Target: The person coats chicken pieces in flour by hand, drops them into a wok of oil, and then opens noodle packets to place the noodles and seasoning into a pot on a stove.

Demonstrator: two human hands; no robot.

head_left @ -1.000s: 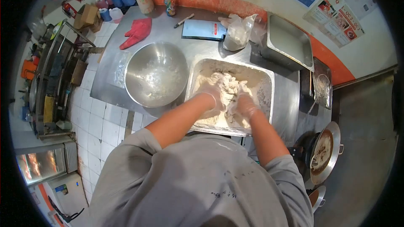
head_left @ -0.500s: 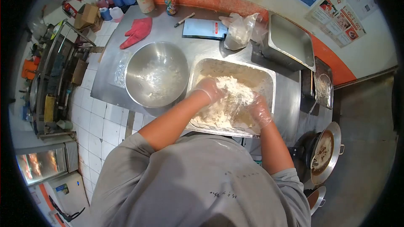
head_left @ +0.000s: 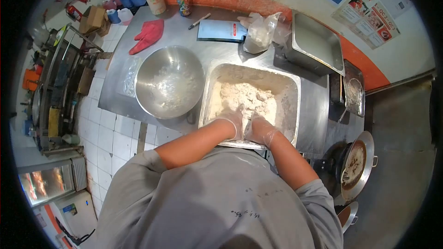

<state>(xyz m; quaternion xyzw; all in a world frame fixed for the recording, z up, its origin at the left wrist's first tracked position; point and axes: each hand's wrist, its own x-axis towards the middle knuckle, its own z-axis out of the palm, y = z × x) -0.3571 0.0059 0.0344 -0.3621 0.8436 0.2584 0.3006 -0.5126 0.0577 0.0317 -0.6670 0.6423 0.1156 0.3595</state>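
A rectangular metal pan [head_left: 296, 106] holds a bed of pale flour with lumpy coated pieces [head_left: 251, 97] in it. My left hand [head_left: 235, 122], in a clear plastic glove, reaches into the flour at the pan's near side. Close beside it my right hand [head_left: 259, 130], gloved the same way, is also down in the flour. The fingers of both hands are largely sunk in the flour, so their grip is hidden. Left of the pan stands a large steel bowl [head_left: 152, 67] with whitish residue inside.
Along the back of the steel table are a red cloth mitt [head_left: 148, 34], a bottle [head_left: 183, 2], a marker [head_left: 199, 21], a blue booklet [head_left: 219, 30], a plastic bag of white powder [head_left: 259, 34] and a deep metal container [head_left: 318, 41]. At right stands a wok [head_left: 368, 157].
Both hands have moved nearer to me and closer together, from the sides of the flour mound to the pan's near edge. The mound now lies lower and more spread.
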